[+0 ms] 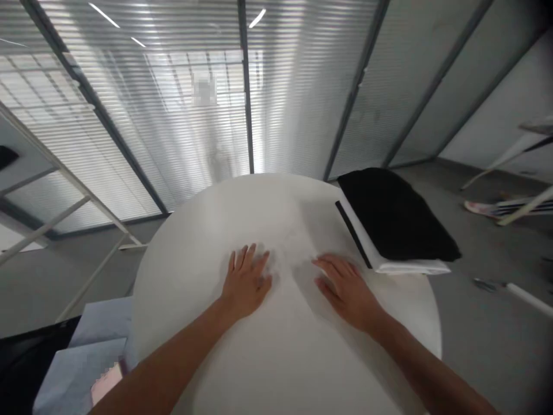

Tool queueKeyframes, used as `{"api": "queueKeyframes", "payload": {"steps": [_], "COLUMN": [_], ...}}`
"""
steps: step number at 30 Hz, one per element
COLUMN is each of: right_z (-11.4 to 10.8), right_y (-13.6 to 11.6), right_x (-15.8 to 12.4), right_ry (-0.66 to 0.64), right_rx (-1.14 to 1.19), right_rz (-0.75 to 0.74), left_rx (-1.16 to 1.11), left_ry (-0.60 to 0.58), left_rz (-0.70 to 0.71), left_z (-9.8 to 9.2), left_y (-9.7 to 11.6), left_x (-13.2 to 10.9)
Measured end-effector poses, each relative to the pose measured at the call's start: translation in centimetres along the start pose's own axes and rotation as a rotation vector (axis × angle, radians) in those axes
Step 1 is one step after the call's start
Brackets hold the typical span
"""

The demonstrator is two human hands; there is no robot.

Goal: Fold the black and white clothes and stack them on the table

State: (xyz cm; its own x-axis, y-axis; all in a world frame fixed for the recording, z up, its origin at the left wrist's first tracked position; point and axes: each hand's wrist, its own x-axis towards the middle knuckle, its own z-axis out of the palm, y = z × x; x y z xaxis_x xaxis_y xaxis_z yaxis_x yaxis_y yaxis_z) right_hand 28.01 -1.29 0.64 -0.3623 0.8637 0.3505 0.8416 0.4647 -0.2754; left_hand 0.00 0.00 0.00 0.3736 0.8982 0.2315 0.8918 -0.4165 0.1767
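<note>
My left hand [247, 282] lies palm down on the round white table [190, 242], its fingers spread and nothing in them. To its right, my right hand [345, 288] rests on the same surface with fingers stretched out towards the left, also holding nothing. Close beyond the right hand, a folded black cloth [393, 213] lies on top of a folded white cloth [410, 267] at the table's right edge. A strip of black shows along the left side of this stack. The stack overhangs the rim slightly.
Glass partitions with blinds [298, 86] stand behind the table. A white metal frame [73, 178] is on the left. At lower left are blue-grey fabric [82, 363] and a pink object [107, 383]. White furniture legs [527, 207] stand on the grey floor at right.
</note>
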Motion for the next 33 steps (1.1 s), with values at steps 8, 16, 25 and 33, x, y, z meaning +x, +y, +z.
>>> {"api": "queueKeyframes", "payload": {"steps": [8, 16, 25, 33], "right_z": [1.6, 1.2, 1.2, 0.8], "right_y": [1.3, 2.5, 3.3, 3.1], "right_x": [0.5, 0.9, 0.1, -0.1], "right_ry": [-0.077, -0.09, -0.12, -0.095], "right_rx": [-0.244, -0.226, -0.164, 0.016], "right_rz": [0.005, 0.002, -0.029, -0.01], "left_rx": [-0.013, -0.006, -0.004, -0.012], "left_ry": [-0.025, -0.016, -0.019, -0.033], "left_rz": [-0.041, -0.061, -0.078, -0.075], "left_z": [0.9, 0.5, 0.6, 0.5], "left_y": [-0.5, 0.4, 0.9, 0.4], "left_x": [1.5, 2.3, 2.0, 1.4]}}
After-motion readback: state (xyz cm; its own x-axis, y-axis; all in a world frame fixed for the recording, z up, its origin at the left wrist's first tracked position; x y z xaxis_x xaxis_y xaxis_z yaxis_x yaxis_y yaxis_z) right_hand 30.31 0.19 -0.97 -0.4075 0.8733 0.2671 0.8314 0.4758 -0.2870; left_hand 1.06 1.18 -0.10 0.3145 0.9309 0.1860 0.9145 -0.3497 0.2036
